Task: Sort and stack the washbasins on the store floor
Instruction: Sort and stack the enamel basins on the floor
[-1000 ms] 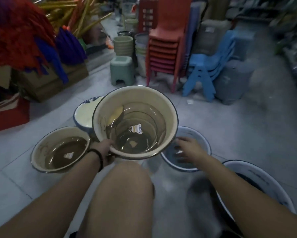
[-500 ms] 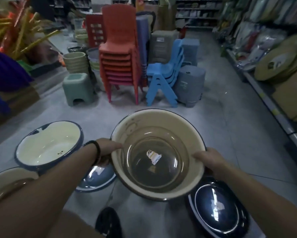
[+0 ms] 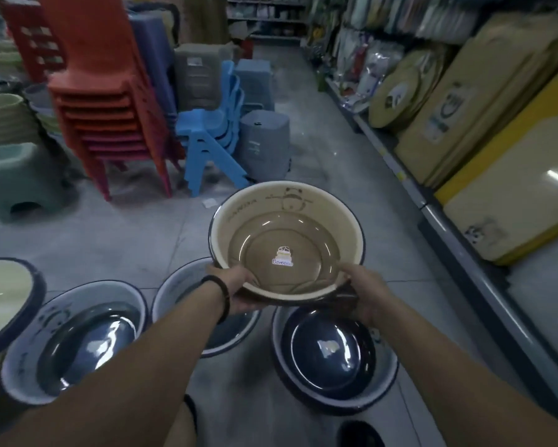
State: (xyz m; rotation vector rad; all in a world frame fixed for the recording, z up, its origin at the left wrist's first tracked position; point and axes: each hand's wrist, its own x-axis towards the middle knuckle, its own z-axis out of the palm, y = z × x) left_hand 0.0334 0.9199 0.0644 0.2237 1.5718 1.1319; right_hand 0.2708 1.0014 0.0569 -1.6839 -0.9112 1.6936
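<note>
The beige basin (image 3: 255, 204) is held in the air above the store floor (image 3: 135, 240), tilted slightly toward the person, with its label and panda print visible inside. Both hands grip the near rim: the left hand (image 3: 243, 291) and the right hand (image 3: 366, 290) each have the thumb over the edge and the fingers curled under the wall, closed on the basin. Rings inside suggest that several basins are nested together, so treat the load as a stack. Directly below the right hand sits a dark blue basin (image 3: 306, 366). A second blue basin (image 3: 177, 288) lies partly under the left forearm, a third blue basin (image 3: 87, 337) is further left, and a cream basin (image 3: 3, 291) is at the far left edge. The step in hand appears to be carrying the beige basin to a matching pile. Sort by colour and size first: the blue basins are probably the wrong match. Support the base with the fingers, level the rim before lowering, centre it over the receiving basin, and let go only once it seats evenly. Setting it down tilted may jam or chip the rim.
</note>
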